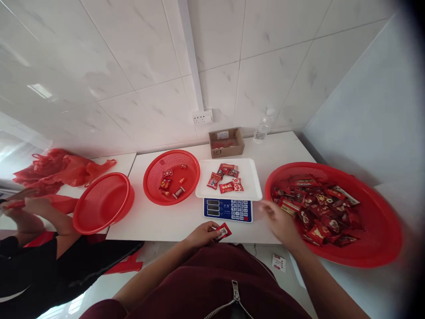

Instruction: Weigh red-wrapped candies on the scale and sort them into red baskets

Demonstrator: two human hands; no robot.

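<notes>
My left hand (203,234) rests at the table's front edge, fingers closed on a small red sweet packet (223,231). My right hand (280,221) hovers between the scale and the big red basket (381,241) of wrapped sweets; it is smeared by motion and its fingers are unclear. The blue scale (228,209) carries a white tray (252,188) with several red packets (226,179) on it. A smaller red basket (156,173) left of the scale holds a few sweets.
An empty red basket (101,204) sits on the neighbouring table by red plastic bags (59,168). Another person's hands (29,206) work at far left. A cardboard box (226,142) and water bottle (262,128) stand by the wall. One packet (279,262) lies on the floor.
</notes>
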